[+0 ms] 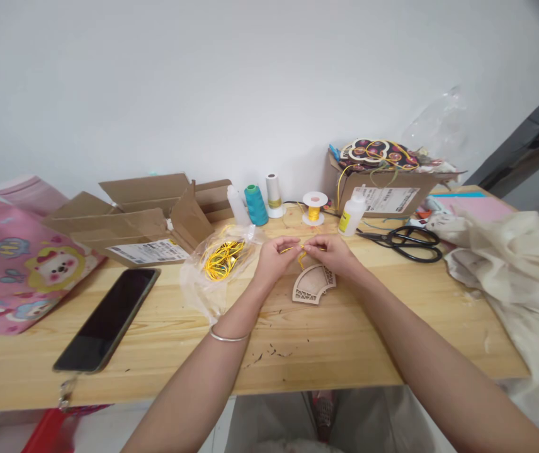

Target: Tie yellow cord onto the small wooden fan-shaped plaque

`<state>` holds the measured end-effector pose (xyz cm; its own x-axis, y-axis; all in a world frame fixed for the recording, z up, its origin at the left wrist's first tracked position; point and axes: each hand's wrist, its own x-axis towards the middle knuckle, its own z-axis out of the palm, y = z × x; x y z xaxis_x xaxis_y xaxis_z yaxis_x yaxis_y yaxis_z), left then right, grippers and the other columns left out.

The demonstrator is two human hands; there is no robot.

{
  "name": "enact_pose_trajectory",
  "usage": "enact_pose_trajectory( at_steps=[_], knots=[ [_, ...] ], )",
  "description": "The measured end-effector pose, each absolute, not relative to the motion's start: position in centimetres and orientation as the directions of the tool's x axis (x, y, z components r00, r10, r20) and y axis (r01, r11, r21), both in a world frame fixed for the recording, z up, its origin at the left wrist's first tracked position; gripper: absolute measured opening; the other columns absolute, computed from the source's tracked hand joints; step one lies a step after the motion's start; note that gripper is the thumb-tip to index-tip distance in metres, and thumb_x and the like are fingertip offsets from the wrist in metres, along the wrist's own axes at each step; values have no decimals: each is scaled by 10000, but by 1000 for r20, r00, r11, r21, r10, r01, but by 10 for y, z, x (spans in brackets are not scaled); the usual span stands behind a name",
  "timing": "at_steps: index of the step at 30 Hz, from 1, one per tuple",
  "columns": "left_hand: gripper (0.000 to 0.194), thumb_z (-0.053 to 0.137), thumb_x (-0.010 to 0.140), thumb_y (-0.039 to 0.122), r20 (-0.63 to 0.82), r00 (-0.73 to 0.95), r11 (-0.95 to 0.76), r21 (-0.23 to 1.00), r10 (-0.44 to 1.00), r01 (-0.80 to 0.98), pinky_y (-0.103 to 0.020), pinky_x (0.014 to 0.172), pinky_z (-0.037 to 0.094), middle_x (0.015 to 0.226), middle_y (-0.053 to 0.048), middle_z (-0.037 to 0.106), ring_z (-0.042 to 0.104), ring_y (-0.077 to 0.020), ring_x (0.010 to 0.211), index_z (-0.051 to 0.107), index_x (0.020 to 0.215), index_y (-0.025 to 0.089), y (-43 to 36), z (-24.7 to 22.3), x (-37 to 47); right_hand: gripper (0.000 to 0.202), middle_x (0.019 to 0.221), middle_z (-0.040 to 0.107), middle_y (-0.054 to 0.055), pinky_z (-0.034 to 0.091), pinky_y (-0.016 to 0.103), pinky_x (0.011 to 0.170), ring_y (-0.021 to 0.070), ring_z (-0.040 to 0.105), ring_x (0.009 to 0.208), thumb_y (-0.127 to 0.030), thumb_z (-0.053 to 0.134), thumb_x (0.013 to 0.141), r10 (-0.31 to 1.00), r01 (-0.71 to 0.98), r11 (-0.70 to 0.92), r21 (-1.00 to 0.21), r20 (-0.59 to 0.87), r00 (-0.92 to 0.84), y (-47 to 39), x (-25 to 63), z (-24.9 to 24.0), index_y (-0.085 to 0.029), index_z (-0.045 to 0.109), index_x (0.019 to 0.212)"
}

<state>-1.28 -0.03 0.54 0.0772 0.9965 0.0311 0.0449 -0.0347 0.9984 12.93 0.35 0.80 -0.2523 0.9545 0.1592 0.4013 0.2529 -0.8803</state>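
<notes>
Between my two hands runs a yellow cord, pinched on one side by my left hand and on the other by my right hand. The fingers of both hands are closed and nearly meet. Below the cord, a fan-shaped wooden piece with cut-out lattice ends appears attached to it, just over the tabletop. My right hand covers part of its upper right edge. Left of my left hand lies a clear plastic bag with a bundle of yellow cord.
Behind the hands stand a teal thread cone, a white spool, a yellow thread spool and a glue bottle. Black scissors lie right. A phone and an open cardboard box are left; beige fabric drapes right.
</notes>
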Motion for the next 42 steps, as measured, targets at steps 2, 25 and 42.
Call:
enact_pose_trajectory(
  at_steps=[2, 25, 42],
  knots=[
    [221, 617, 536, 250, 23, 85, -31, 995, 996, 97, -192, 511, 387, 616, -24, 608, 509, -87, 538, 617, 715, 120, 0, 5, -13, 247, 649, 620, 21, 378, 203, 474, 110, 516, 553, -321, 484, 662, 958, 400, 241, -884, 151, -243, 3, 129, 8, -124, 623, 714],
    [215, 637, 498, 293, -34, 52, 26, 988, 998, 152, -180, 401, 255, 404, 53, 475, 347, -44, 382, 622, 639, 131, -4, 10, -13, 192, 645, 629, 32, 419, 249, 560, 139, 550, 600, -312, 528, 633, 953, 393, 302, -869, 285, -102, -1, 127, 18, -153, 633, 657],
    [246, 654, 477, 259, -2, 74, 1, 1000, 997, 14, -208, 528, 391, 598, 2, 611, 499, -83, 516, 619, 689, 140, -7, 13, -9, 214, 630, 610, 34, 420, 254, 568, 132, 537, 585, -330, 584, 562, 982, 181, 160, -970, 176, 75, 2, 128, 18, -128, 605, 629]
  ],
)
